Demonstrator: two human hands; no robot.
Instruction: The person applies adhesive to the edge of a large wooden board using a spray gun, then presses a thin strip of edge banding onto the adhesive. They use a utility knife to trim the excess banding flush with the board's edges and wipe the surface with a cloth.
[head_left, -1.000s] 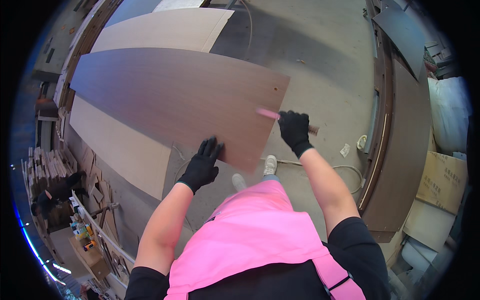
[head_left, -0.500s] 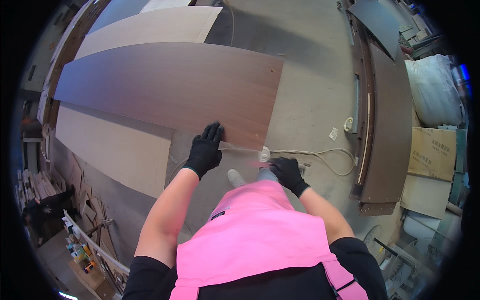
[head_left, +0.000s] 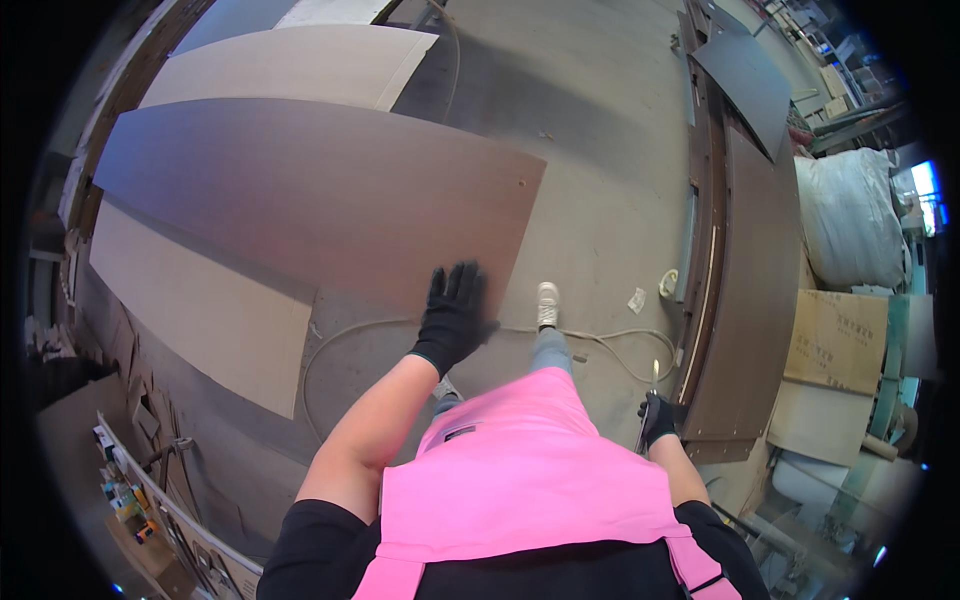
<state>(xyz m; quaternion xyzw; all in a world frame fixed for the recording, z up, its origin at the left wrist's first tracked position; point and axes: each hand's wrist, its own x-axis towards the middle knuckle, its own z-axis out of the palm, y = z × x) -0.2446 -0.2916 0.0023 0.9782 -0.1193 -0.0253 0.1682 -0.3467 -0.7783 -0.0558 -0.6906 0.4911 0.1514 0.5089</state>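
My left hand (head_left: pixel 455 310), in a black glove, is open and slightly blurred at the near right corner of a large brown board (head_left: pixel 330 185); whether it touches the surface I cannot tell. The board has a small round hole near its far right corner and overlies two pale panels, a farther one (head_left: pixel 280 65) and a nearer one (head_left: pixel 200 310). My right hand (head_left: pixel 660 418), also gloved, is low at my right side, closed on a slim tool (head_left: pixel 655 375) with a pale upright end, too small to identify.
A stack of dark boards (head_left: pixel 745 310) runs along the right, beside a white sack (head_left: pixel 850 215) and cardboard (head_left: pixel 830 340). A loose hose (head_left: pixel 640 340) lies on the floor around my feet. A cluttered cart (head_left: pixel 140 510) stands at lower left, with a dark, indistinct shape above it.
My right hand has dropped from the board's right edge to my side; the pink tool seen earlier no longer shows as pink. My left hand has shifted right along the board.
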